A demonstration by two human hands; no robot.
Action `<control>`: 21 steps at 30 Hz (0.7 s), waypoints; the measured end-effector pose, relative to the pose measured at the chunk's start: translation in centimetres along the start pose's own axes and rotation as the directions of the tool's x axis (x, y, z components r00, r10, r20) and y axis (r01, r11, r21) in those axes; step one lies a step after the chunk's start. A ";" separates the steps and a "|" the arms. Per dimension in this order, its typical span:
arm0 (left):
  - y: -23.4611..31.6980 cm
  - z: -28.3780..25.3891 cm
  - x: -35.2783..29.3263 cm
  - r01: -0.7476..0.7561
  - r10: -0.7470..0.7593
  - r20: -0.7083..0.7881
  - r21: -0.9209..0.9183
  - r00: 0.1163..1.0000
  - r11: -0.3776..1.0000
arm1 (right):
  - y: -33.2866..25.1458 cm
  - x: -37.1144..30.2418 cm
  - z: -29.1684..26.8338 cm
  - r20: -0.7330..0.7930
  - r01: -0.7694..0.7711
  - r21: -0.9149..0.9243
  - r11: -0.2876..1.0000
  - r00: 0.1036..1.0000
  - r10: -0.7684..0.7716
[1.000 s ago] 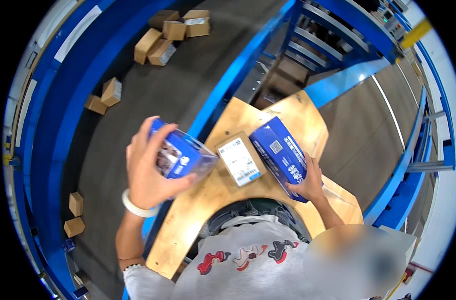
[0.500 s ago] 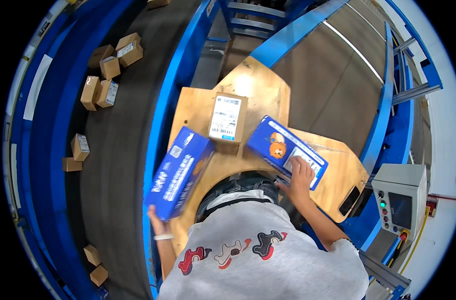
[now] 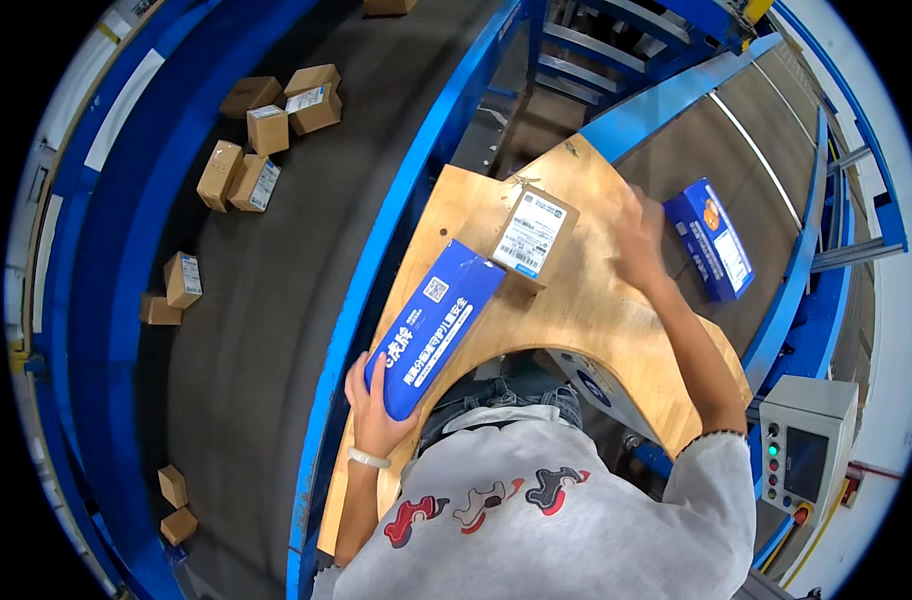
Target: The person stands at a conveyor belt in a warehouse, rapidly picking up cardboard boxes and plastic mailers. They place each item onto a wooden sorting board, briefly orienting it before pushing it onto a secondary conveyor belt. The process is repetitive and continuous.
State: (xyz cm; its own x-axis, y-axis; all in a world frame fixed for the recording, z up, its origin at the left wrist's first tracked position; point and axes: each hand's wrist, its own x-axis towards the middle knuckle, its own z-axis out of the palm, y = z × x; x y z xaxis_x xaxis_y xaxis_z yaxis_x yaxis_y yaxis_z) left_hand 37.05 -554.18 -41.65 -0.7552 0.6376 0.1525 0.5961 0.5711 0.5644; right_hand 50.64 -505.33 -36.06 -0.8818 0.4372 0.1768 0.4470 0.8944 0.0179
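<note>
Gripping the long blue box (image 3: 431, 335) by its near end, the left hand (image 3: 374, 400) holds it slanted over the left edge of the wooden counter (image 3: 576, 320), its far end lying close to a small brown parcel (image 3: 533, 235) with a white label. The right hand (image 3: 638, 235) is released, fingers spread and empty, hovering above the counter's far right side; a second blue box (image 3: 713, 240) lies apart from it on the grey belt (image 3: 766, 190) to the right, label side up.

Doing this step well seems to call for a firm hold on the long box's end, since most of its length hangs beyond the palm and could tip. Keeping it low over the counter and turning the printed face upward should help, and the free right hand could steady the far end.

Left of the counter, past a blue rail (image 3: 396, 230), a wide dark conveyor (image 3: 266, 330) carries scattered brown cartons (image 3: 266, 130). A grey control panel (image 3: 804, 455) with buttons stands at the lower right.
</note>
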 end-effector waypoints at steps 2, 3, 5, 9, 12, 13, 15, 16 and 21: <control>-1.6 -0.2 0.2 -0.027 0.027 0.002 -0.050 1.000 0.998 | -6.6 2.7 0.6 0.050 0.476 -0.102 0.874 0.880 -0.473; -2.7 -0.6 0.8 -0.021 0.025 0.018 -0.161 1.000 0.987 | -8.4 3.5 0.6 0.201 0.529 -0.060 0.847 0.837 -0.509; -5.2 -1.1 1.4 0.141 -0.057 0.170 -0.535 0.984 0.833 | -9.4 3.6 2.3 0.258 0.482 -0.034 0.875 0.850 -0.459; -8.3 0.3 2.5 0.350 -0.114 0.341 -0.792 0.933 0.500 | -8.1 -5.3 3.7 0.094 0.119 0.069 0.991 0.988 -0.125; -7.3 2.1 3.9 0.181 0.021 0.239 -0.787 0.971 0.589 | -6.7 -17.3 2.9 0.036 -0.167 0.066 0.984 0.986 0.165; -6.1 1.8 4.9 0.024 0.128 0.158 -0.712 0.979 0.701 | -6.9 -20.8 2.6 0.036 -0.272 0.045 0.961 0.962 0.271; -2.6 1.0 6.6 -0.465 0.475 -0.042 -0.295 0.879 0.835 | -7.7 -26.8 2.3 0.017 -0.440 0.022 0.898 0.898 0.440; -2.0 0.6 6.8 -0.591 0.589 -0.062 -0.155 0.806 0.792 | -8.5 -29.4 2.1 0.006 -0.510 0.025 0.860 0.860 0.510; -6.1 -2.0 5.4 -0.725 0.727 0.093 -0.059 0.681 0.686 | -13.5 -39.8 3.4 -0.184 -0.698 0.358 0.620 0.598 0.780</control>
State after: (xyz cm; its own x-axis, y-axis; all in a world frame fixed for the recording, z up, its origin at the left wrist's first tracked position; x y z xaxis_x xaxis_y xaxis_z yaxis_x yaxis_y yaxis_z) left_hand 28.83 -555.24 -42.64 -0.0552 0.8971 0.4384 0.9404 -0.1008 0.3248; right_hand 79.19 -534.45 -46.66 -0.1511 0.9416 0.3009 0.8390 0.2831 -0.4647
